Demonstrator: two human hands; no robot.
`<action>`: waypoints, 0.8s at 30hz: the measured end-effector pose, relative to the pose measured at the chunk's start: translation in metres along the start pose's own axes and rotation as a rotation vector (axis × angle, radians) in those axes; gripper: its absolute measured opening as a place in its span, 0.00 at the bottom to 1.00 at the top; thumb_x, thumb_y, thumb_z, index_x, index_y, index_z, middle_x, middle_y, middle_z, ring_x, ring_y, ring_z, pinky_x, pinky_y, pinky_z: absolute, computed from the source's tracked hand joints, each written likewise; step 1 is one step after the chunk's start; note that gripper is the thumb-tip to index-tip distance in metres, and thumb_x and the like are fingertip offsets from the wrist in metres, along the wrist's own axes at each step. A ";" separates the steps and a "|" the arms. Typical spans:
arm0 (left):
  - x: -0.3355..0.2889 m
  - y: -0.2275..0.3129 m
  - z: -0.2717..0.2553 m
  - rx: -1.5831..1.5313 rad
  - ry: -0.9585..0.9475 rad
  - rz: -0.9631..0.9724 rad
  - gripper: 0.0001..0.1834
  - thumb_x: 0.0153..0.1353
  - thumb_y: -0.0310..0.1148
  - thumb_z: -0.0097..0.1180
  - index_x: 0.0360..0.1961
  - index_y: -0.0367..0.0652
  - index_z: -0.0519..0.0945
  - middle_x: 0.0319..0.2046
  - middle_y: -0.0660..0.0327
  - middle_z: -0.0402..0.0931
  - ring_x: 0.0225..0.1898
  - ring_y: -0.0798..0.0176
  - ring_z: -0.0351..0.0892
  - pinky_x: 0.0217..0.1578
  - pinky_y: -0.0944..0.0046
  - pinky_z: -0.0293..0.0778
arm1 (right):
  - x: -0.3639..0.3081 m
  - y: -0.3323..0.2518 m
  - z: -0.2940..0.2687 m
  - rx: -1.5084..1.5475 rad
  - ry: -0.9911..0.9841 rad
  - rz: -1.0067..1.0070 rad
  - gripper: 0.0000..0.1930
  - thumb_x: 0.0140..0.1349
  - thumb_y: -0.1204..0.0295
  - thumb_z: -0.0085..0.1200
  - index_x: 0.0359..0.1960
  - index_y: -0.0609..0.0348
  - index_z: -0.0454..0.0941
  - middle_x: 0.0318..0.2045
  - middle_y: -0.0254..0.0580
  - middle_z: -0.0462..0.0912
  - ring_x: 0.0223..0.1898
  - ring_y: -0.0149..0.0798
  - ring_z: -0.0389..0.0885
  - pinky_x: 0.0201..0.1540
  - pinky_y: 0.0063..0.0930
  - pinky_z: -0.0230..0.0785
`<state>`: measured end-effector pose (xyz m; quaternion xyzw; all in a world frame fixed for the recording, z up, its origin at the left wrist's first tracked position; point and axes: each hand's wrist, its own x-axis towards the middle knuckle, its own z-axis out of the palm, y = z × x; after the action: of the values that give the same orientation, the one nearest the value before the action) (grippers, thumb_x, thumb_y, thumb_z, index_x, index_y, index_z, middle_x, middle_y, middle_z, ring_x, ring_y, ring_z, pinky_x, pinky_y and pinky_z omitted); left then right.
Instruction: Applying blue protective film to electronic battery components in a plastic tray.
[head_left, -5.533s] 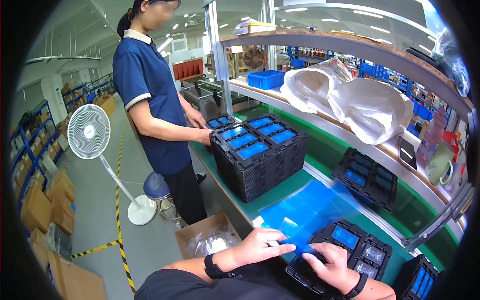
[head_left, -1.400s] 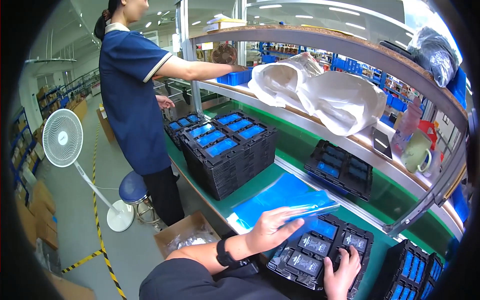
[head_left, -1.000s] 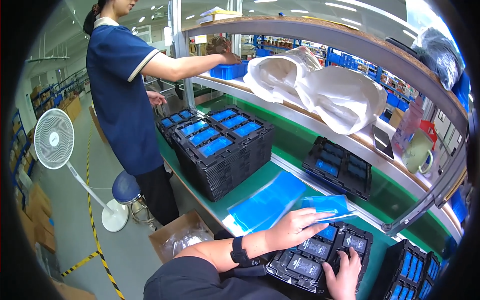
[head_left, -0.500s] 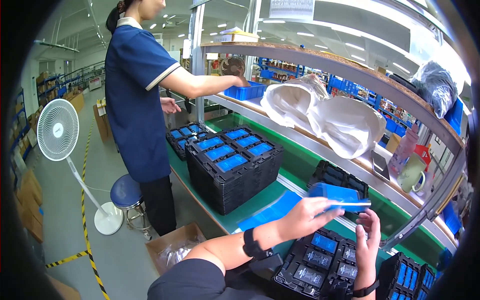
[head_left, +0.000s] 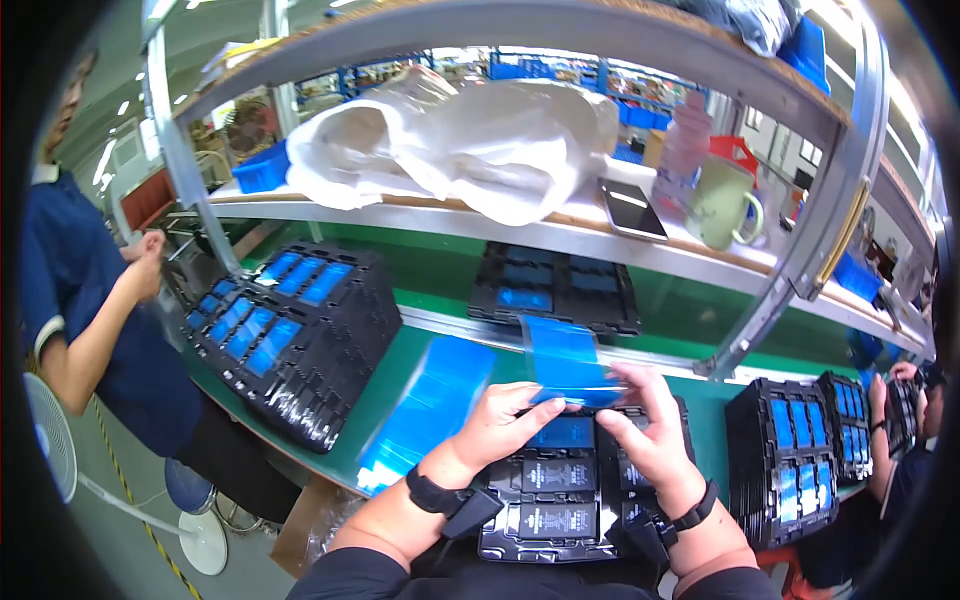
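Observation:
My left hand (head_left: pixel 508 420) pinches the near left edge of a glossy blue film sheet (head_left: pixel 562 352). Thumb and fingers of my right hand (head_left: pixel 648 415) grip the same sheet at its near right corner. The film is held tilted above a black plastic tray (head_left: pixel 515 545), partly covering its far side. In that tray lie several flat black batteries (head_left: pixel 558 520) with pale print; one farther cell has a blue face. To the left of my left hand, a long blue film strip (head_left: pixel 430 400) lies on the green worktop.
Stacked black trays with blue-faced cells (head_left: pixel 300 330) stand at left; more tray stacks (head_left: pixel 780 470) stand at right. A loaded tray (head_left: pixel 550 290) lies beyond my hands. The shelf holds a phone (head_left: pixel 632 208), green mug (head_left: pixel 720 203) and white bags (head_left: pixel 500 150). People work at both sides.
The view has swung right. My right hand, open beside the film before, now grips it too, and the blue film is spread between both hands over the tray. The co-worker's arm has left the blue bin.

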<state>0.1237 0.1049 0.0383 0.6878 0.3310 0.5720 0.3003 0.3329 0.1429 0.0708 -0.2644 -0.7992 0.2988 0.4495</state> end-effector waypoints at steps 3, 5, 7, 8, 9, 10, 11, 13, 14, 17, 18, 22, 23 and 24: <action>-0.003 -0.002 0.001 0.118 0.013 -0.008 0.08 0.61 0.28 0.55 0.39 0.36 0.81 0.35 0.56 0.82 0.37 0.62 0.81 0.39 0.67 0.75 | 0.003 -0.003 0.000 -0.116 -0.025 -0.097 0.17 0.49 0.75 0.63 0.43 0.63 0.78 0.33 0.43 0.80 0.34 0.39 0.78 0.38 0.28 0.70; -0.007 -0.004 0.002 0.154 0.056 -0.006 0.08 0.58 0.26 0.58 0.38 0.35 0.82 0.33 0.55 0.82 0.35 0.60 0.82 0.37 0.66 0.75 | 0.001 -0.001 0.002 -0.089 -0.014 -0.109 0.15 0.48 0.78 0.63 0.40 0.62 0.79 0.32 0.42 0.81 0.33 0.39 0.79 0.37 0.27 0.71; -0.009 -0.003 0.002 0.222 0.098 0.029 0.07 0.56 0.25 0.60 0.35 0.34 0.82 0.30 0.54 0.81 0.32 0.59 0.81 0.35 0.65 0.75 | 0.000 0.001 0.000 -0.114 -0.011 -0.107 0.14 0.48 0.78 0.63 0.40 0.61 0.80 0.31 0.42 0.81 0.33 0.39 0.80 0.36 0.27 0.71; -0.007 -0.005 0.004 0.206 0.135 0.109 0.05 0.54 0.25 0.61 0.32 0.34 0.82 0.27 0.54 0.81 0.27 0.58 0.80 0.30 0.64 0.74 | 0.000 0.000 0.000 -0.134 -0.013 -0.116 0.13 0.48 0.79 0.63 0.39 0.61 0.80 0.31 0.41 0.81 0.33 0.39 0.80 0.36 0.27 0.72; -0.008 -0.004 0.003 0.206 0.137 0.099 0.05 0.54 0.25 0.61 0.32 0.34 0.82 0.27 0.54 0.81 0.27 0.58 0.80 0.30 0.64 0.74 | -0.002 0.000 0.000 -0.129 -0.019 -0.109 0.13 0.48 0.79 0.63 0.39 0.61 0.80 0.31 0.41 0.81 0.33 0.39 0.80 0.36 0.27 0.72; -0.008 -0.002 0.001 0.233 0.112 0.106 0.04 0.54 0.25 0.61 0.30 0.34 0.82 0.26 0.54 0.80 0.26 0.57 0.79 0.28 0.64 0.72 | -0.002 0.000 0.000 -0.144 0.019 -0.121 0.13 0.49 0.78 0.63 0.38 0.59 0.81 0.30 0.40 0.81 0.33 0.39 0.80 0.36 0.27 0.72; -0.009 -0.001 0.000 0.259 0.086 0.111 0.04 0.54 0.25 0.62 0.28 0.34 0.82 0.26 0.54 0.80 0.25 0.57 0.78 0.27 0.64 0.71 | -0.003 -0.001 0.000 -0.159 0.056 -0.131 0.12 0.49 0.77 0.63 0.38 0.58 0.81 0.30 0.39 0.81 0.33 0.39 0.80 0.36 0.27 0.72; -0.009 -0.006 0.001 0.281 0.106 0.163 0.05 0.52 0.26 0.63 0.25 0.35 0.81 0.22 0.55 0.78 0.22 0.57 0.75 0.24 0.63 0.69 | -0.007 -0.003 -0.002 -0.173 0.024 -0.085 0.10 0.49 0.78 0.62 0.35 0.58 0.82 0.31 0.39 0.81 0.35 0.39 0.80 0.37 0.28 0.72; -0.009 -0.008 0.001 0.317 0.093 0.188 0.06 0.52 0.27 0.64 0.24 0.35 0.80 0.20 0.56 0.76 0.20 0.57 0.73 0.23 0.63 0.68 | -0.006 -0.003 -0.003 -0.182 0.035 -0.122 0.09 0.49 0.79 0.62 0.34 0.58 0.81 0.32 0.40 0.81 0.35 0.40 0.79 0.38 0.29 0.72; -0.006 -0.010 0.002 0.436 0.105 0.293 0.09 0.48 0.30 0.68 0.20 0.39 0.79 0.15 0.59 0.69 0.18 0.59 0.69 0.18 0.63 0.63 | -0.005 0.001 -0.006 -0.229 0.152 -0.216 0.08 0.49 0.83 0.59 0.32 0.60 0.78 0.33 0.43 0.80 0.37 0.43 0.79 0.42 0.31 0.72; -0.004 -0.007 -0.002 0.433 0.081 0.229 0.10 0.48 0.32 0.68 0.20 0.40 0.79 0.15 0.60 0.69 0.17 0.59 0.68 0.17 0.64 0.63 | -0.005 0.002 -0.009 -0.231 0.251 -0.209 0.06 0.52 0.83 0.57 0.32 0.62 0.77 0.33 0.44 0.80 0.37 0.44 0.79 0.42 0.32 0.71; -0.007 -0.023 -0.009 0.212 0.200 0.021 0.21 0.58 0.48 0.59 0.24 0.39 0.82 0.22 0.60 0.79 0.26 0.64 0.77 0.30 0.66 0.72 | 0.002 0.010 -0.020 0.142 0.740 -0.010 0.07 0.66 0.74 0.48 0.42 0.66 0.71 0.33 0.40 0.77 0.32 0.33 0.80 0.35 0.25 0.75; -0.002 -0.019 -0.007 0.175 0.199 0.036 0.29 0.61 0.56 0.51 0.27 0.37 0.82 0.27 0.57 0.80 0.33 0.63 0.79 0.36 0.65 0.73 | 0.004 0.009 -0.029 0.169 0.763 0.008 0.08 0.66 0.74 0.49 0.41 0.67 0.71 0.31 0.40 0.77 0.31 0.33 0.81 0.32 0.25 0.76; -0.001 -0.024 -0.009 0.113 0.180 0.016 0.40 0.61 0.66 0.39 0.30 0.34 0.82 0.30 0.55 0.81 0.36 0.62 0.79 0.39 0.64 0.72 | 0.005 0.009 -0.037 0.177 0.752 0.064 0.07 0.65 0.74 0.50 0.40 0.66 0.71 0.29 0.39 0.77 0.26 0.29 0.78 0.28 0.21 0.74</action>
<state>0.1117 0.1185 0.0200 0.6522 0.3831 0.6141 0.2256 0.3647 0.1610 0.0829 -0.3403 -0.5411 0.2626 0.7228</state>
